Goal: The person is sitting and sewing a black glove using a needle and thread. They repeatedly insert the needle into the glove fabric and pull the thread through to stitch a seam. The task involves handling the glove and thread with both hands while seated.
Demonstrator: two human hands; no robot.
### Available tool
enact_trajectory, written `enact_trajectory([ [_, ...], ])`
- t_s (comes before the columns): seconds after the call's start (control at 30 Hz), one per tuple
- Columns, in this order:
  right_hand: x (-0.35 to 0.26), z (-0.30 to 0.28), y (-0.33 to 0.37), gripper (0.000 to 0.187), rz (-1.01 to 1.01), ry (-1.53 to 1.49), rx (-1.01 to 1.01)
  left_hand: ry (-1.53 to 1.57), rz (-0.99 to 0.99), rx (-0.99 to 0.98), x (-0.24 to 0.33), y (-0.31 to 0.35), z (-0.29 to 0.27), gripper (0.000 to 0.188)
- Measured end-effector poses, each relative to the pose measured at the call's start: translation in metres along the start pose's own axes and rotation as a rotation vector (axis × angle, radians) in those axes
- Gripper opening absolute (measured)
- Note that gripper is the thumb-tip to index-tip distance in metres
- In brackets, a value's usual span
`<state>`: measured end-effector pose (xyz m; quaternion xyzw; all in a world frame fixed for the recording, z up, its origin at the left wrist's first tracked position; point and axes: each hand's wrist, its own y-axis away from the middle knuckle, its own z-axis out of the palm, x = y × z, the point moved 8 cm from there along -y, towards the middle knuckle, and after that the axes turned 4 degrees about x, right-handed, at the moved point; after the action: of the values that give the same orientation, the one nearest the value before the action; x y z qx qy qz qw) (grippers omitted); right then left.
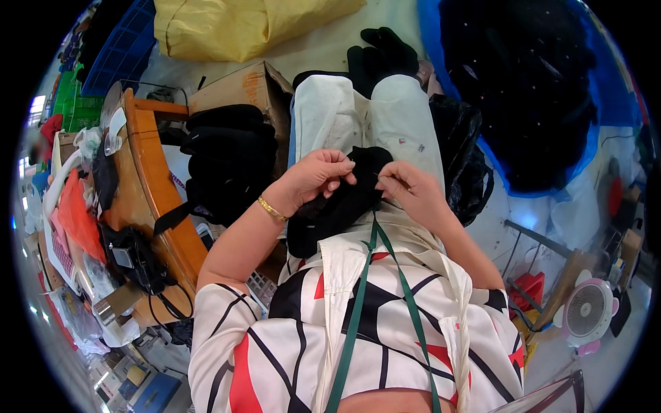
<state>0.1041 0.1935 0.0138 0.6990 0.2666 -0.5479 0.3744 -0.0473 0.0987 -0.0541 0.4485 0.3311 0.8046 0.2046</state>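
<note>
Where my two hands meet over my lap, the soft black piece (354, 197) lies just beneath them, its long axis slanting from between my knees down toward my left hip. My right hand (414, 193) is nearer its far end; my left hand (318, 177) comes over its left edge. Both sets of fingertips are drawn in close, facing each other with a small gap between the hands; whether either pinches anything fine, I cannot tell.

Beyond my right knee, a big blue-lined container (432, 41) holds a heap of black material (520, 89) flecked with pale specks. Beside my right leg sits a black plastic bag (460, 148), its contents hidden. To my left, black pieces (231, 158) are stacked in front of an open cardboard box (234, 88); I cannot see what the yellow sack (220, 31) ahead contains.
</note>
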Motion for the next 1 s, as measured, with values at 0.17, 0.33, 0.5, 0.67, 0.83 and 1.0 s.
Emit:
enact_trajectory([
  [0.17,-0.021,0.009,-0.024,0.005,-0.317,0.510,0.123,-0.422,0.091,0.097,0.016,0.009,0.003,0.015],
  [0.33,-0.017,0.025,-0.037,0.003,-0.441,0.787,0.143,-0.537,0.417,0.122,0.028,0.010,0.004,0.013],
  [0.5,-0.014,0.027,-0.039,0.002,-0.476,0.661,0.149,-0.412,0.252,0.177,0.022,0.002,-0.012,0.013],
  [0.67,-0.013,0.034,-0.041,0.002,-0.439,0.424,0.144,-0.394,0.190,0.166,0.010,-0.006,-0.011,0.014],
  [0.83,0.018,0.017,-0.046,0.007,0.125,-0.175,0.007,-0.112,0.169,0.074,0.008,0.001,-0.013,0.013],
  [1.0,0.018,-0.002,-0.046,0.010,-0.146,0.176,0.134,-0.146,0.215,0.056,0.011,0.000,-0.007,0.011],
])
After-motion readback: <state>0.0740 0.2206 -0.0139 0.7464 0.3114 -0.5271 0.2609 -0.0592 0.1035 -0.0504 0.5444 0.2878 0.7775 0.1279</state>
